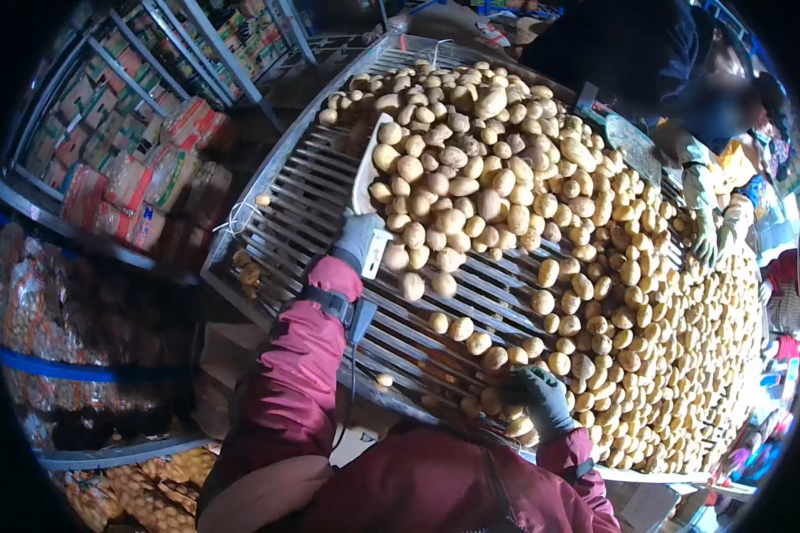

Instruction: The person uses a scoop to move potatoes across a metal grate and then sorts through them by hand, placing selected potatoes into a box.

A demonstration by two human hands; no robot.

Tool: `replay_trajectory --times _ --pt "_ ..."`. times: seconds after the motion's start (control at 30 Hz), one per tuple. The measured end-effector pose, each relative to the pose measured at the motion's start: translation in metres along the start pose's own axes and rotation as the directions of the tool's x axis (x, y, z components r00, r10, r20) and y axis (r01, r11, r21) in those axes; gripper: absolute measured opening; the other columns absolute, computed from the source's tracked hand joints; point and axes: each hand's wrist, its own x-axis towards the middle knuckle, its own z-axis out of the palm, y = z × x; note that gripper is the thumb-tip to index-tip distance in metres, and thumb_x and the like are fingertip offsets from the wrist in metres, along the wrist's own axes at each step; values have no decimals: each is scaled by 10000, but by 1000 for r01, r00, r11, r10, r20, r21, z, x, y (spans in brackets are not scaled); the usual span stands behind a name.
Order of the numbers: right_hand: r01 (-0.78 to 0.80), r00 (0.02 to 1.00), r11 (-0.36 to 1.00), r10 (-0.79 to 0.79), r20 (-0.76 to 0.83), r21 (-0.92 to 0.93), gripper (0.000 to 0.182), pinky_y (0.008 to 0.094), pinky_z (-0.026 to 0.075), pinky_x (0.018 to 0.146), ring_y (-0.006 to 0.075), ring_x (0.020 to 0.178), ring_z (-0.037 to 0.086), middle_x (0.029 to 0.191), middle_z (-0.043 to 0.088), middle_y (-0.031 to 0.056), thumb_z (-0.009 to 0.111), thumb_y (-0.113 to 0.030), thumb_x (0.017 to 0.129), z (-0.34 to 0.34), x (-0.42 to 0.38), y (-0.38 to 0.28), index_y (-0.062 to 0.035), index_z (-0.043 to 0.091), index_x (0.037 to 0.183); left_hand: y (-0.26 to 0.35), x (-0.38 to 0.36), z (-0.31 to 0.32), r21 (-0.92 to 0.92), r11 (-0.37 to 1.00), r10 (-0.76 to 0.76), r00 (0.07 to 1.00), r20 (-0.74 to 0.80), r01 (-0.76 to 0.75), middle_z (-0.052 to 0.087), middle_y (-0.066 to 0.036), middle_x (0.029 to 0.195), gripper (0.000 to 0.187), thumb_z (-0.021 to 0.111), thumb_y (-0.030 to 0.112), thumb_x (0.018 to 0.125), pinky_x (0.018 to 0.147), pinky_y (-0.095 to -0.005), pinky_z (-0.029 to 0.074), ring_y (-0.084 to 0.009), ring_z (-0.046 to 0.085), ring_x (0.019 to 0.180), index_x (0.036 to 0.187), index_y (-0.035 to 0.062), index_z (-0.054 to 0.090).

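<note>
My left hand (361, 236), in a grey glove, is closed on the edge of a white plastic container (364, 178). Potatoes (453, 186) are heaped against this container, hiding most of its shape. My right hand (542, 397), also gloved, reaches over potatoes near the front edge of the slatted metal table (400, 346). Its fingers look spread and partly in shadow, touching or just above the potatoes (492, 401) there. A few single potatoes (460, 329) lie on the slats between my two hands.
A large mass of potatoes (676, 373) covers the table's right side. Across the table, a co-worker's gloved hands (716, 222) are at the potatoes beside a greenish mesh piece (633, 147). Packed bags (124, 191) fill racks on the left. Netted potato sacks (142, 489) lie below.
</note>
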Motion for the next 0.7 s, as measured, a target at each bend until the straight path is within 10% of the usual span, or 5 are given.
replay_trajectory --times 0.13,0.17,0.5,0.7 --pt "290 954 899 -242 178 -328 290 324 582 815 177 880 706 1033 724 73 615 -215 997 -12 -3 4 11 693 1162 0 -56 51 62 996 -63 997 48 60 611 -86 760 209 643 110 776 502 -381 448 -211 575 590 957 15 598" --pt "-8 996 1000 8 92 -10 294 323 584 807 169 881 705 1032 724 67 619 -223 997 -12 -6 4 9 693 1163 1 -69 65 81 995 -70 996 55 66 607 -83 749 196 641 111 775 493 -379 442 -208 570 579 942 16 601" --pt "-27 999 980 23 22 196 323 332 594 744 199 835 714 998 729 85 633 -254 995 -92 -59 14 -2 661 1195 -32 -131 209 90 992 -103 976 192 87 561 -96 676 203 630 92 766 453 -384 436 -197 556 537 934 7 554" --pt "11 1000 962 -14 10 274 309 289 562 754 124 833 660 980 694 17 662 -255 977 -135 -83 21 -16 681 1173 -42 -145 259 79 956 253 929 270 -283 547 -134 1078 503 585 14 759 793 -339 449 -206 550 925 1242 -37 453"
